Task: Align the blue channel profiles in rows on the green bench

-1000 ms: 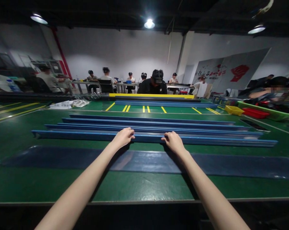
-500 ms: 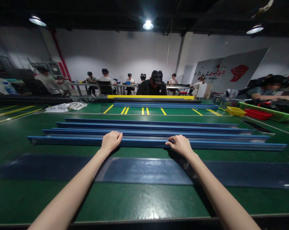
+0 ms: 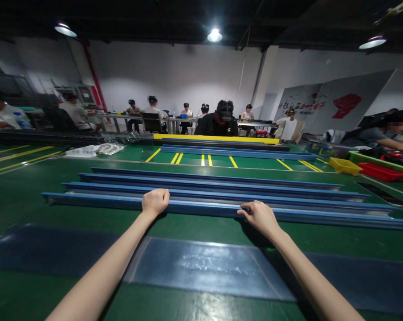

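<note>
Long blue channel-shaped rails lie side by side across the green table, and the nearest blue rail runs from the left to the right edge of the view. My left hand is closed over its upper edge, left of the middle, fingers curled out of sight behind it. To the right, my right hand pinches the same rail between thumb and fingers. Behind it another blue rail lies roughly parallel. A shiny, flat bluish strip stretches across the table under my forearms.
Farther back are a yellow bar, another blue rail and yellow floor-like stripes on the green tabletop. At right stand a yellow bin, a red bin and a dark phone-like slab. A person sits opposite.
The view has shifted, so the rails and strip appear lower and larger, the near rail's right end now at the frame edge. Both hands keep their hold on the near rail.
</note>
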`<state>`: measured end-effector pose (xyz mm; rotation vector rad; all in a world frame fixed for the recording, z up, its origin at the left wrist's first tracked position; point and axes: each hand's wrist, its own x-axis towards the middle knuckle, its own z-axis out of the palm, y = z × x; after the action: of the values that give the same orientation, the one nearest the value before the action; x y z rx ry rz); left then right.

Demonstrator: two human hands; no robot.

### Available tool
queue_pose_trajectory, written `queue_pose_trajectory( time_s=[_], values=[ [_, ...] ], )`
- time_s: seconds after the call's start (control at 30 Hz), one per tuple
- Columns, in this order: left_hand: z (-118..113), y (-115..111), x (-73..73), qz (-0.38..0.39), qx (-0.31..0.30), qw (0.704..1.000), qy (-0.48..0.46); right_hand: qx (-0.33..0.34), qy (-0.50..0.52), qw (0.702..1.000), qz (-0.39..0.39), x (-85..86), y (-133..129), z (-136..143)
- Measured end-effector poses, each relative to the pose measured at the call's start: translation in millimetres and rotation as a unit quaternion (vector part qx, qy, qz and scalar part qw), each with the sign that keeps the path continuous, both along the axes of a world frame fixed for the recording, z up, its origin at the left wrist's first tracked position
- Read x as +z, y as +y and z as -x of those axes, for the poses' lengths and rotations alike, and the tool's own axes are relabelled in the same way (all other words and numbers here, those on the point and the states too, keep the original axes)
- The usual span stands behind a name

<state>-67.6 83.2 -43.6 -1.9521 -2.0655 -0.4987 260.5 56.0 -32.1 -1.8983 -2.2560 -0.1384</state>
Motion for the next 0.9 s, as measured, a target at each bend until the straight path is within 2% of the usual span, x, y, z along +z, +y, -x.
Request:
queue_pose_trajectory(
  time_s=[0.37, 0.53, 0.7, 0.77, 0.9],
  values=[
    [10, 25, -1.7, 0.027, 0.006, 1.0, 0.01, 0.038, -0.05, 0.998, 0.009, 5.1, 22, 11],
    [19, 37, -5.4, 0.027, -0.01, 0.999, 0.038, 0.091, -0.092, 0.992, 0.002, 8.8, 28, 18],
    [26, 44, -5.7, 0.037, -0.03, 0.998, 0.047, 0.122, -0.084, 0.989, 0.029, 16.2, 38, 22],
    [27, 44, -2.9, 0.023, -0.065, 0.996, 0.058, 0.122, -0.067, 0.989, 0.04, 18.8, 45, 20],
    [22, 45, 14.0, 0.008, -0.189, 0.977, 0.097, 0.093, -0.01, 0.995, 0.027, 18.3, 66, 14]
  ],
)
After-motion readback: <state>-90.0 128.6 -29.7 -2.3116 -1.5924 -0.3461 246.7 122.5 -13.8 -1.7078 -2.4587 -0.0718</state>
